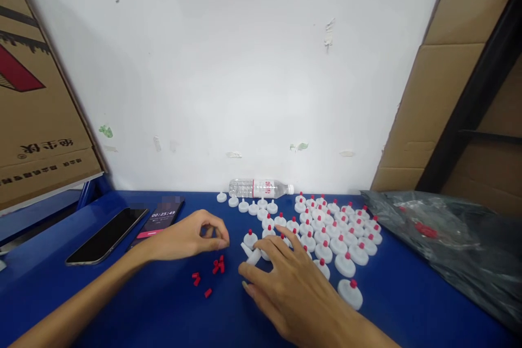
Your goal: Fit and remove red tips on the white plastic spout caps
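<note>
Across the right of the blue table stand round white caps, many red-tipped; loose red tips lie left, nearer. The left hand curls its fingers together, the right hand bends its own over caps; whether either grips anything, I cannot tell. Farther right, a clear bag holds red pieces.

Bright, diffuse light | white wall (greyer leftward) | edges stretched
</note>
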### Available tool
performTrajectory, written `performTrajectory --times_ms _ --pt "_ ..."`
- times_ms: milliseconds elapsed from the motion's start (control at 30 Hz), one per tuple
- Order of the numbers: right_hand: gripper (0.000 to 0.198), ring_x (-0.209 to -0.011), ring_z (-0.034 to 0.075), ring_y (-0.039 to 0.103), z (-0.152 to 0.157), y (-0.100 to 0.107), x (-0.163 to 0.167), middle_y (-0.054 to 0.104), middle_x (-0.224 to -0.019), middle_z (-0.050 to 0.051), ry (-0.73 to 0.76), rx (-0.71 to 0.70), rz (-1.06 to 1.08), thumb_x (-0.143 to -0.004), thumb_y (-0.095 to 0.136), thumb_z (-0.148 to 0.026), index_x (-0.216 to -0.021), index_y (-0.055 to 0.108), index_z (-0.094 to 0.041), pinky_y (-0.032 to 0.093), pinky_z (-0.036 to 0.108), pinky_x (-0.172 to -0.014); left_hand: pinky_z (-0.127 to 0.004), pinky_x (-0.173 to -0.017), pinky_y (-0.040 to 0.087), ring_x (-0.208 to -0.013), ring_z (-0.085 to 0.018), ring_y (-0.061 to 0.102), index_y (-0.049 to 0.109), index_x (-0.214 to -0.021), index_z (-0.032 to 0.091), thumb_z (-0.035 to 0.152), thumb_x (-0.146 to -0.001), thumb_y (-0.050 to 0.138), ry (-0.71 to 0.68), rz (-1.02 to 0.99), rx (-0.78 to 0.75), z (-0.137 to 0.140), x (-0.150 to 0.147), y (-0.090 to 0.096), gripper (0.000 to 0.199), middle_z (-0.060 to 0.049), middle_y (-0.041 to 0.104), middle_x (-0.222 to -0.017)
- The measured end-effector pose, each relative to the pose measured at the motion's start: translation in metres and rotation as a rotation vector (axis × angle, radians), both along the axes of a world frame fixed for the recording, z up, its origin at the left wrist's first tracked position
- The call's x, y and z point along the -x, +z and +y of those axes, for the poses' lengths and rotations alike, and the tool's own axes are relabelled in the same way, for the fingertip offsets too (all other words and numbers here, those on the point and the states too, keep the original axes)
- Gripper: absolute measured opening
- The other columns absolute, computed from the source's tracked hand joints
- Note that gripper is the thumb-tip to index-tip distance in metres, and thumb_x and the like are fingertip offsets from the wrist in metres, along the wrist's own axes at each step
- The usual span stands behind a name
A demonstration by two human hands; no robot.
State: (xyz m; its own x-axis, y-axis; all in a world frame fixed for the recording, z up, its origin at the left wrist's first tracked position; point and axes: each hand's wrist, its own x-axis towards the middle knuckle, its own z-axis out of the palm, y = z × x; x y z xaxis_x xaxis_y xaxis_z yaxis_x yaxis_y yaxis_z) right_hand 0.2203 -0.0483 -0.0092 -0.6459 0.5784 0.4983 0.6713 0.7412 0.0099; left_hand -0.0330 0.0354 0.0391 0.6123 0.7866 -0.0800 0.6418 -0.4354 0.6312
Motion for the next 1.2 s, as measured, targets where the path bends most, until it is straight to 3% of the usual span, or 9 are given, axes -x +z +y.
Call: performTrajectory --times_ms 200,467,700,833,900,1033,1200 --pt "0.019 -0.127 0.021 0.054 0.0 -0.002 -0.003 0.062 -0.123 0.008 0.041 -0.014 -0.007 -0.106 0.046 -0.032 -0.116 0.062 -0.029 0.021 0.051 -0.121 -0.022 -0.056 0.037 -0.063 -0.013 0.049 0.081 -0.086 0.021 0.034 -0.081 0.077 -0.084 0.085 0.115 0.001 0.007 0.0 0.015 -0.001 0.073 -0.076" --pt "0.018 -0.127 0.021 0.054 -0.001 -0.001 -0.003 0.063 -0.124 0.009 0.042 -0.006 -0.007 -0.105 0.047 -0.03 -0.112 0.063 -0.028 0.022 0.05 -0.121 -0.023 -0.056 0.04 -0.063 -0.015 0.054 0.081 -0.086 0.023 0.04 -0.084 0.074 -0.079 0.072 0.125 0.001 0.007 -0.005 0.018 -0.002 0.076 -0.078" --pt "0.016 -0.12 0.021 0.057 -0.001 -0.001 -0.002 0.064 -0.114 0.007 0.037 0.012 0.002 -0.104 0.049 -0.029 -0.113 0.062 -0.029 0.024 0.05 -0.12 -0.021 -0.049 0.034 -0.056 -0.012 0.05 0.075 -0.089 0.02 0.048 -0.09 0.069 -0.02 -0.047 0.112 0.001 0.007 -0.003 0.029 0.001 0.063 -0.065" --pt "0.019 -0.11 0.021 0.06 0.001 -0.002 -0.001 0.065 -0.105 0.005 0.027 -0.004 0.021 -0.101 0.052 -0.026 -0.118 0.061 -0.028 0.028 0.048 -0.118 -0.018 -0.04 0.037 -0.051 -0.01 0.061 0.069 -0.097 0.02 0.05 -0.093 0.065 0.015 -0.261 0.253 -0.007 -0.001 0.001 0.031 -0.005 0.075 -0.091" --pt "0.021 -0.104 0.021 0.061 0.003 -0.004 -0.001 0.065 -0.101 0.005 0.035 -0.027 0.01 -0.099 0.054 -0.02 -0.116 0.062 -0.027 0.03 0.046 -0.116 -0.017 -0.041 0.041 -0.054 -0.011 0.066 0.07 -0.097 0.019 0.048 -0.094 0.064 0.028 -0.331 0.243 -0.011 -0.007 0.002 0.03 -0.007 0.077 -0.099" --pt "0.031 -0.098 0.019 0.062 0.005 -0.006 -0.003 0.067 -0.097 0.004 0.063 -0.062 -0.001 -0.095 0.053 -0.008 -0.117 0.063 -0.027 0.035 0.043 -0.11 -0.018 -0.042 0.041 -0.052 -0.011 0.059 0.077 -0.097 0.018 0.048 -0.095 0.065 0.054 -0.295 0.154 -0.016 -0.014 -0.003 0.032 -0.002 0.071 -0.07" --pt "0.023 -0.097 0.02 0.062 0.003 -0.004 -0.002 0.066 -0.096 0.004 0.069 -0.045 0.013 -0.095 0.056 -0.013 -0.113 0.064 -0.026 0.034 0.044 -0.111 -0.018 -0.043 0.037 -0.054 -0.012 0.056 0.079 -0.105 0.022 0.045 -0.091 0.071 0.061 -0.27 0.157 -0.021 -0.018 -0.011 0.028 0.001 0.064 -0.065"
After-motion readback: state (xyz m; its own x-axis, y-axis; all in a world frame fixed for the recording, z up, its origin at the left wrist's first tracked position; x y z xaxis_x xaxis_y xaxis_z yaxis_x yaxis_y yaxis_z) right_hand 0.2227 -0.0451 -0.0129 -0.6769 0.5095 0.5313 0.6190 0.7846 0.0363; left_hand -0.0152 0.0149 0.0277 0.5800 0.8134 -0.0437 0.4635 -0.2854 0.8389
